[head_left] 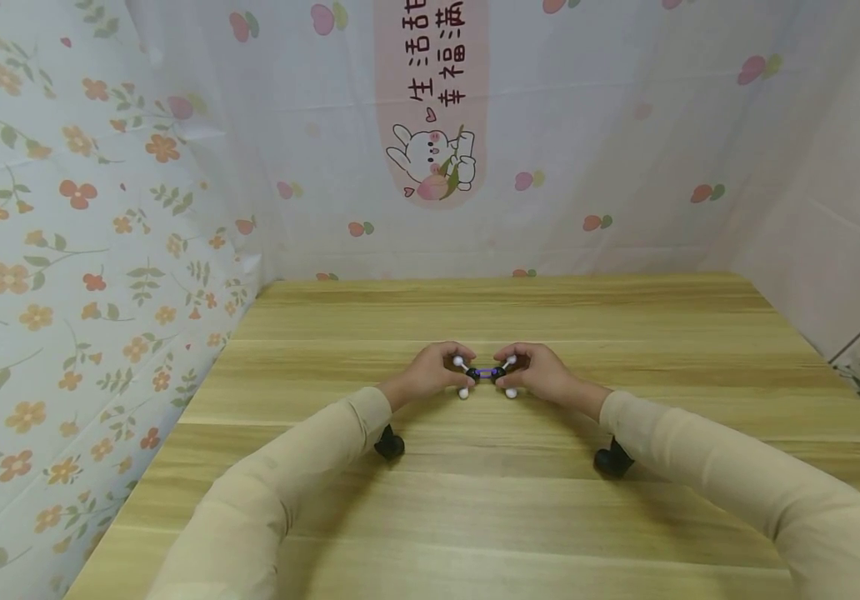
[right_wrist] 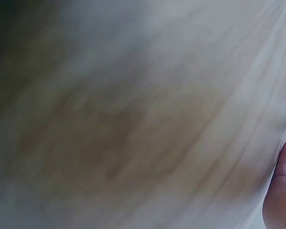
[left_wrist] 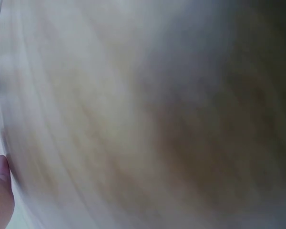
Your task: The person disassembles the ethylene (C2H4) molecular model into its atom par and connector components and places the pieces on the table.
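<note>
Ball-and-stick model (head_left: 486,371) is in the middle of the wooden tabletop (head_left: 486,500), right between the two hands, and I can't tell if it's resting on the wood or held a bit above it. Left hand (head_left: 433,371) is pinching the left black ball (head_left: 473,376), right hand (head_left: 546,372) is pinching the right black ball (head_left: 498,376), thumbs on the near side, other fingers curled round the far side. Two purple links run side by side across the gap, and white balls stick out at both ends, near and far. My read is that the step is about seating those links, though you can't see how deep the ends sit. So honestly: grip the black balls themselves, not the white ones, since those skinny pegs could twist or pop out. Push straight in along the left-right line with even pressure from both sides; I'd guess a crooked shove just bends the links. Watch both links together, because one could slip out while the other goes home. The far white balls look tucked close in by the fingers, so leave them some room. Then a gentle tug left and right should tell you if it's solid.
</note>
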`<state>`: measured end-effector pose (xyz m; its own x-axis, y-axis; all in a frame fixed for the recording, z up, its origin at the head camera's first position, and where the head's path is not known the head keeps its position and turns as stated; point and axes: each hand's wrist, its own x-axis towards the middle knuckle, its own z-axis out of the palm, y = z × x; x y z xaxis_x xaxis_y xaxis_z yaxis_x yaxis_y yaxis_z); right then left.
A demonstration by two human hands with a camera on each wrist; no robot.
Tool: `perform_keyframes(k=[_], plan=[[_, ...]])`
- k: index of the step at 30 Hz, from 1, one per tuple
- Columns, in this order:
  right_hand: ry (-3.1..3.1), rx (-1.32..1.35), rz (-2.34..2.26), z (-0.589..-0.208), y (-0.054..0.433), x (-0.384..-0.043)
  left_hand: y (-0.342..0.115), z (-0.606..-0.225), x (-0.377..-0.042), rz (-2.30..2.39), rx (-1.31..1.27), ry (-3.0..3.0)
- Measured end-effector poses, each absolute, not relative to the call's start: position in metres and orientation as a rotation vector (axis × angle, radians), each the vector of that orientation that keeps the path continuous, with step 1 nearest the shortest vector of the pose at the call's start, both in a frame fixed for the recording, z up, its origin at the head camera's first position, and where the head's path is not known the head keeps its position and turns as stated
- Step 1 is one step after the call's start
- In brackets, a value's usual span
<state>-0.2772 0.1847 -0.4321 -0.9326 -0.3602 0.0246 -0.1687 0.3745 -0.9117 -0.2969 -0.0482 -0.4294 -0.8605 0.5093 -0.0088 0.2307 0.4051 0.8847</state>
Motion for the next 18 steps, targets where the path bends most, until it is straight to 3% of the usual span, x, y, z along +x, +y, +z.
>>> perform_keyframes(k=[18], plan=[[2.398,-0.441,-1.715,-0.4361,0.1858,-0.2773,-0.0475,-0.4242,-0.3001,1.532,0.653,2.282]])
